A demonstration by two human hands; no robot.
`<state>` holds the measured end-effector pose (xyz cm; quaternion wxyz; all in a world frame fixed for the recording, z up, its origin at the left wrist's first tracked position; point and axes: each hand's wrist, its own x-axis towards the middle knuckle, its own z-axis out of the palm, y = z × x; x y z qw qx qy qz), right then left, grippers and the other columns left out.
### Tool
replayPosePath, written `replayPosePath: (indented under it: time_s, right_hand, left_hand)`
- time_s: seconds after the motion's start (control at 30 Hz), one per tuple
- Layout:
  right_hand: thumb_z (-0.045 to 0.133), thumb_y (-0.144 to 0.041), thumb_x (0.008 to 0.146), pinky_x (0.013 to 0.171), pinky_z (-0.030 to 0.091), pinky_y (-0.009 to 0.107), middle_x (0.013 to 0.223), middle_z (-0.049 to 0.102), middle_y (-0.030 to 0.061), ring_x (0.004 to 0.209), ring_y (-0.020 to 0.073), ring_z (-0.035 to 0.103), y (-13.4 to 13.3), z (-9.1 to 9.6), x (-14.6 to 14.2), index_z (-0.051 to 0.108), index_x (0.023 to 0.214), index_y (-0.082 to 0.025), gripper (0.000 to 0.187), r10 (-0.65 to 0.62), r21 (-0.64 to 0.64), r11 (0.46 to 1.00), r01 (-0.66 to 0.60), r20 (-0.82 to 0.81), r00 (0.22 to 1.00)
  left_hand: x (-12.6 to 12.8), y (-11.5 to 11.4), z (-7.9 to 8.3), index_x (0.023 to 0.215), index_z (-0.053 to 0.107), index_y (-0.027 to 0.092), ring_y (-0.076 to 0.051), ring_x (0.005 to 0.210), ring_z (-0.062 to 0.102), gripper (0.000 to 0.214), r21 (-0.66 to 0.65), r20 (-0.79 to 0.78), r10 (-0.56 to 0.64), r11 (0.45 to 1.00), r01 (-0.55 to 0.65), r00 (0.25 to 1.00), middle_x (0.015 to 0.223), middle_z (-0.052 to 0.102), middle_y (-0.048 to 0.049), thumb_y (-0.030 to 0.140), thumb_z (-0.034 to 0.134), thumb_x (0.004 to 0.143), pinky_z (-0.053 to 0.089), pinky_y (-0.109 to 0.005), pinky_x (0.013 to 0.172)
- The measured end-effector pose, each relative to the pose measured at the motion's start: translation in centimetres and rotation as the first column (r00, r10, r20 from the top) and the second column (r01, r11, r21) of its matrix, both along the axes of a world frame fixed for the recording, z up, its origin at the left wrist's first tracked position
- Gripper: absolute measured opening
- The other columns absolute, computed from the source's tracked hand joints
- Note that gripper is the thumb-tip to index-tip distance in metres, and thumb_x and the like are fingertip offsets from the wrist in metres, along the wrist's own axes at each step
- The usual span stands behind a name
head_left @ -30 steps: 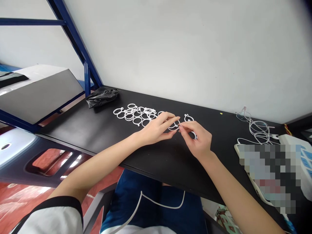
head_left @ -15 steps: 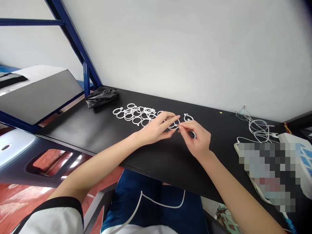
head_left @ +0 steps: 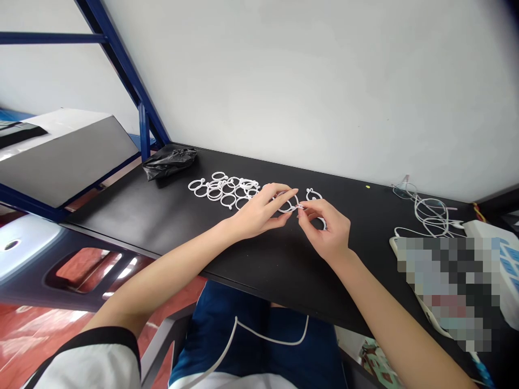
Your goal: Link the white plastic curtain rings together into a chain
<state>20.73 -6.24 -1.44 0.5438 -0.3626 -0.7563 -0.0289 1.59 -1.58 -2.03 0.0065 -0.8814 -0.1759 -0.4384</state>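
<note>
left hand (head_left: 261, 212): ring (head_left: 286, 211) held between thumb and fingers
right hand (head_left: 327, 224): ring's small end pinched by the fingertips
ring: held over the middle of the tabletop (head_left: 259, 270)
loose rings (head_left: 228, 201): heaped left, toward the far edge
bag (head_left: 170, 163): laid at the far left corner

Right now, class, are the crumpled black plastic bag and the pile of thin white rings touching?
Apart: the head view shows a strip of black tabletop between the bag and the ring pile.
</note>
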Motion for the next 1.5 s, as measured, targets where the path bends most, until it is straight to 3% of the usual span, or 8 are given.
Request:
replayPosePath:
  time_s: [0.53,0.87,1.5]
  right_hand:
    - [0.063,-0.01,0.086,0.055,0.056,0.024,0.085,0.071,0.0022,0.059,0.0112,0.066,0.0,0.02,-0.04,0.064,0.098,-0.022,0.017,0.023,-0.006,1.0,-0.023,-0.007,1.0]
    - [0.062,-0.013,0.087,0.055,0.056,0.025,0.084,0.071,0.0014,0.058,0.0116,0.066,-0.19,0.18,-0.17,0.063,0.095,-0.022,0.012,0.037,-0.033,0.999,-0.037,0.001,0.999]
    - [0.062,-0.012,0.088,0.054,0.057,0.025,0.083,0.072,0.0016,0.06,0.0123,0.066,-0.07,0.08,-0.38,0.065,0.098,-0.022,0.015,0.037,0.003,0.999,-0.037,0.029,0.999]
  left_hand:
    - [-0.05,0.1,0.01,0.14,0.041,0.017,-0.022,0.103,0.057,0.044,0.007,-0.014,-0.017,1.0,0.017,1.0,0.114,0.055,-0.0146,0.023,0.051,0.097,0.055,-0.038,0.083]
    - [-0.14,0.13,-0.05,0.128,0.053,0.014,-0.022,0.096,0.059,0.037,-0.026,0.018,-0.021,0.999,0.021,1.0,0.105,0.06,-0.0137,0.037,0.047,0.1,0.053,-0.037,0.081]
    - [0.0,0.0,0.3,0.116,0.054,0.014,-0.021,0.089,0.057,0.029,-0.005,0.046,0.028,1.0,-0.027,0.999,0.101,0.059,-0.0119,0.029,0.055,0.092,0.054,-0.036,0.077]
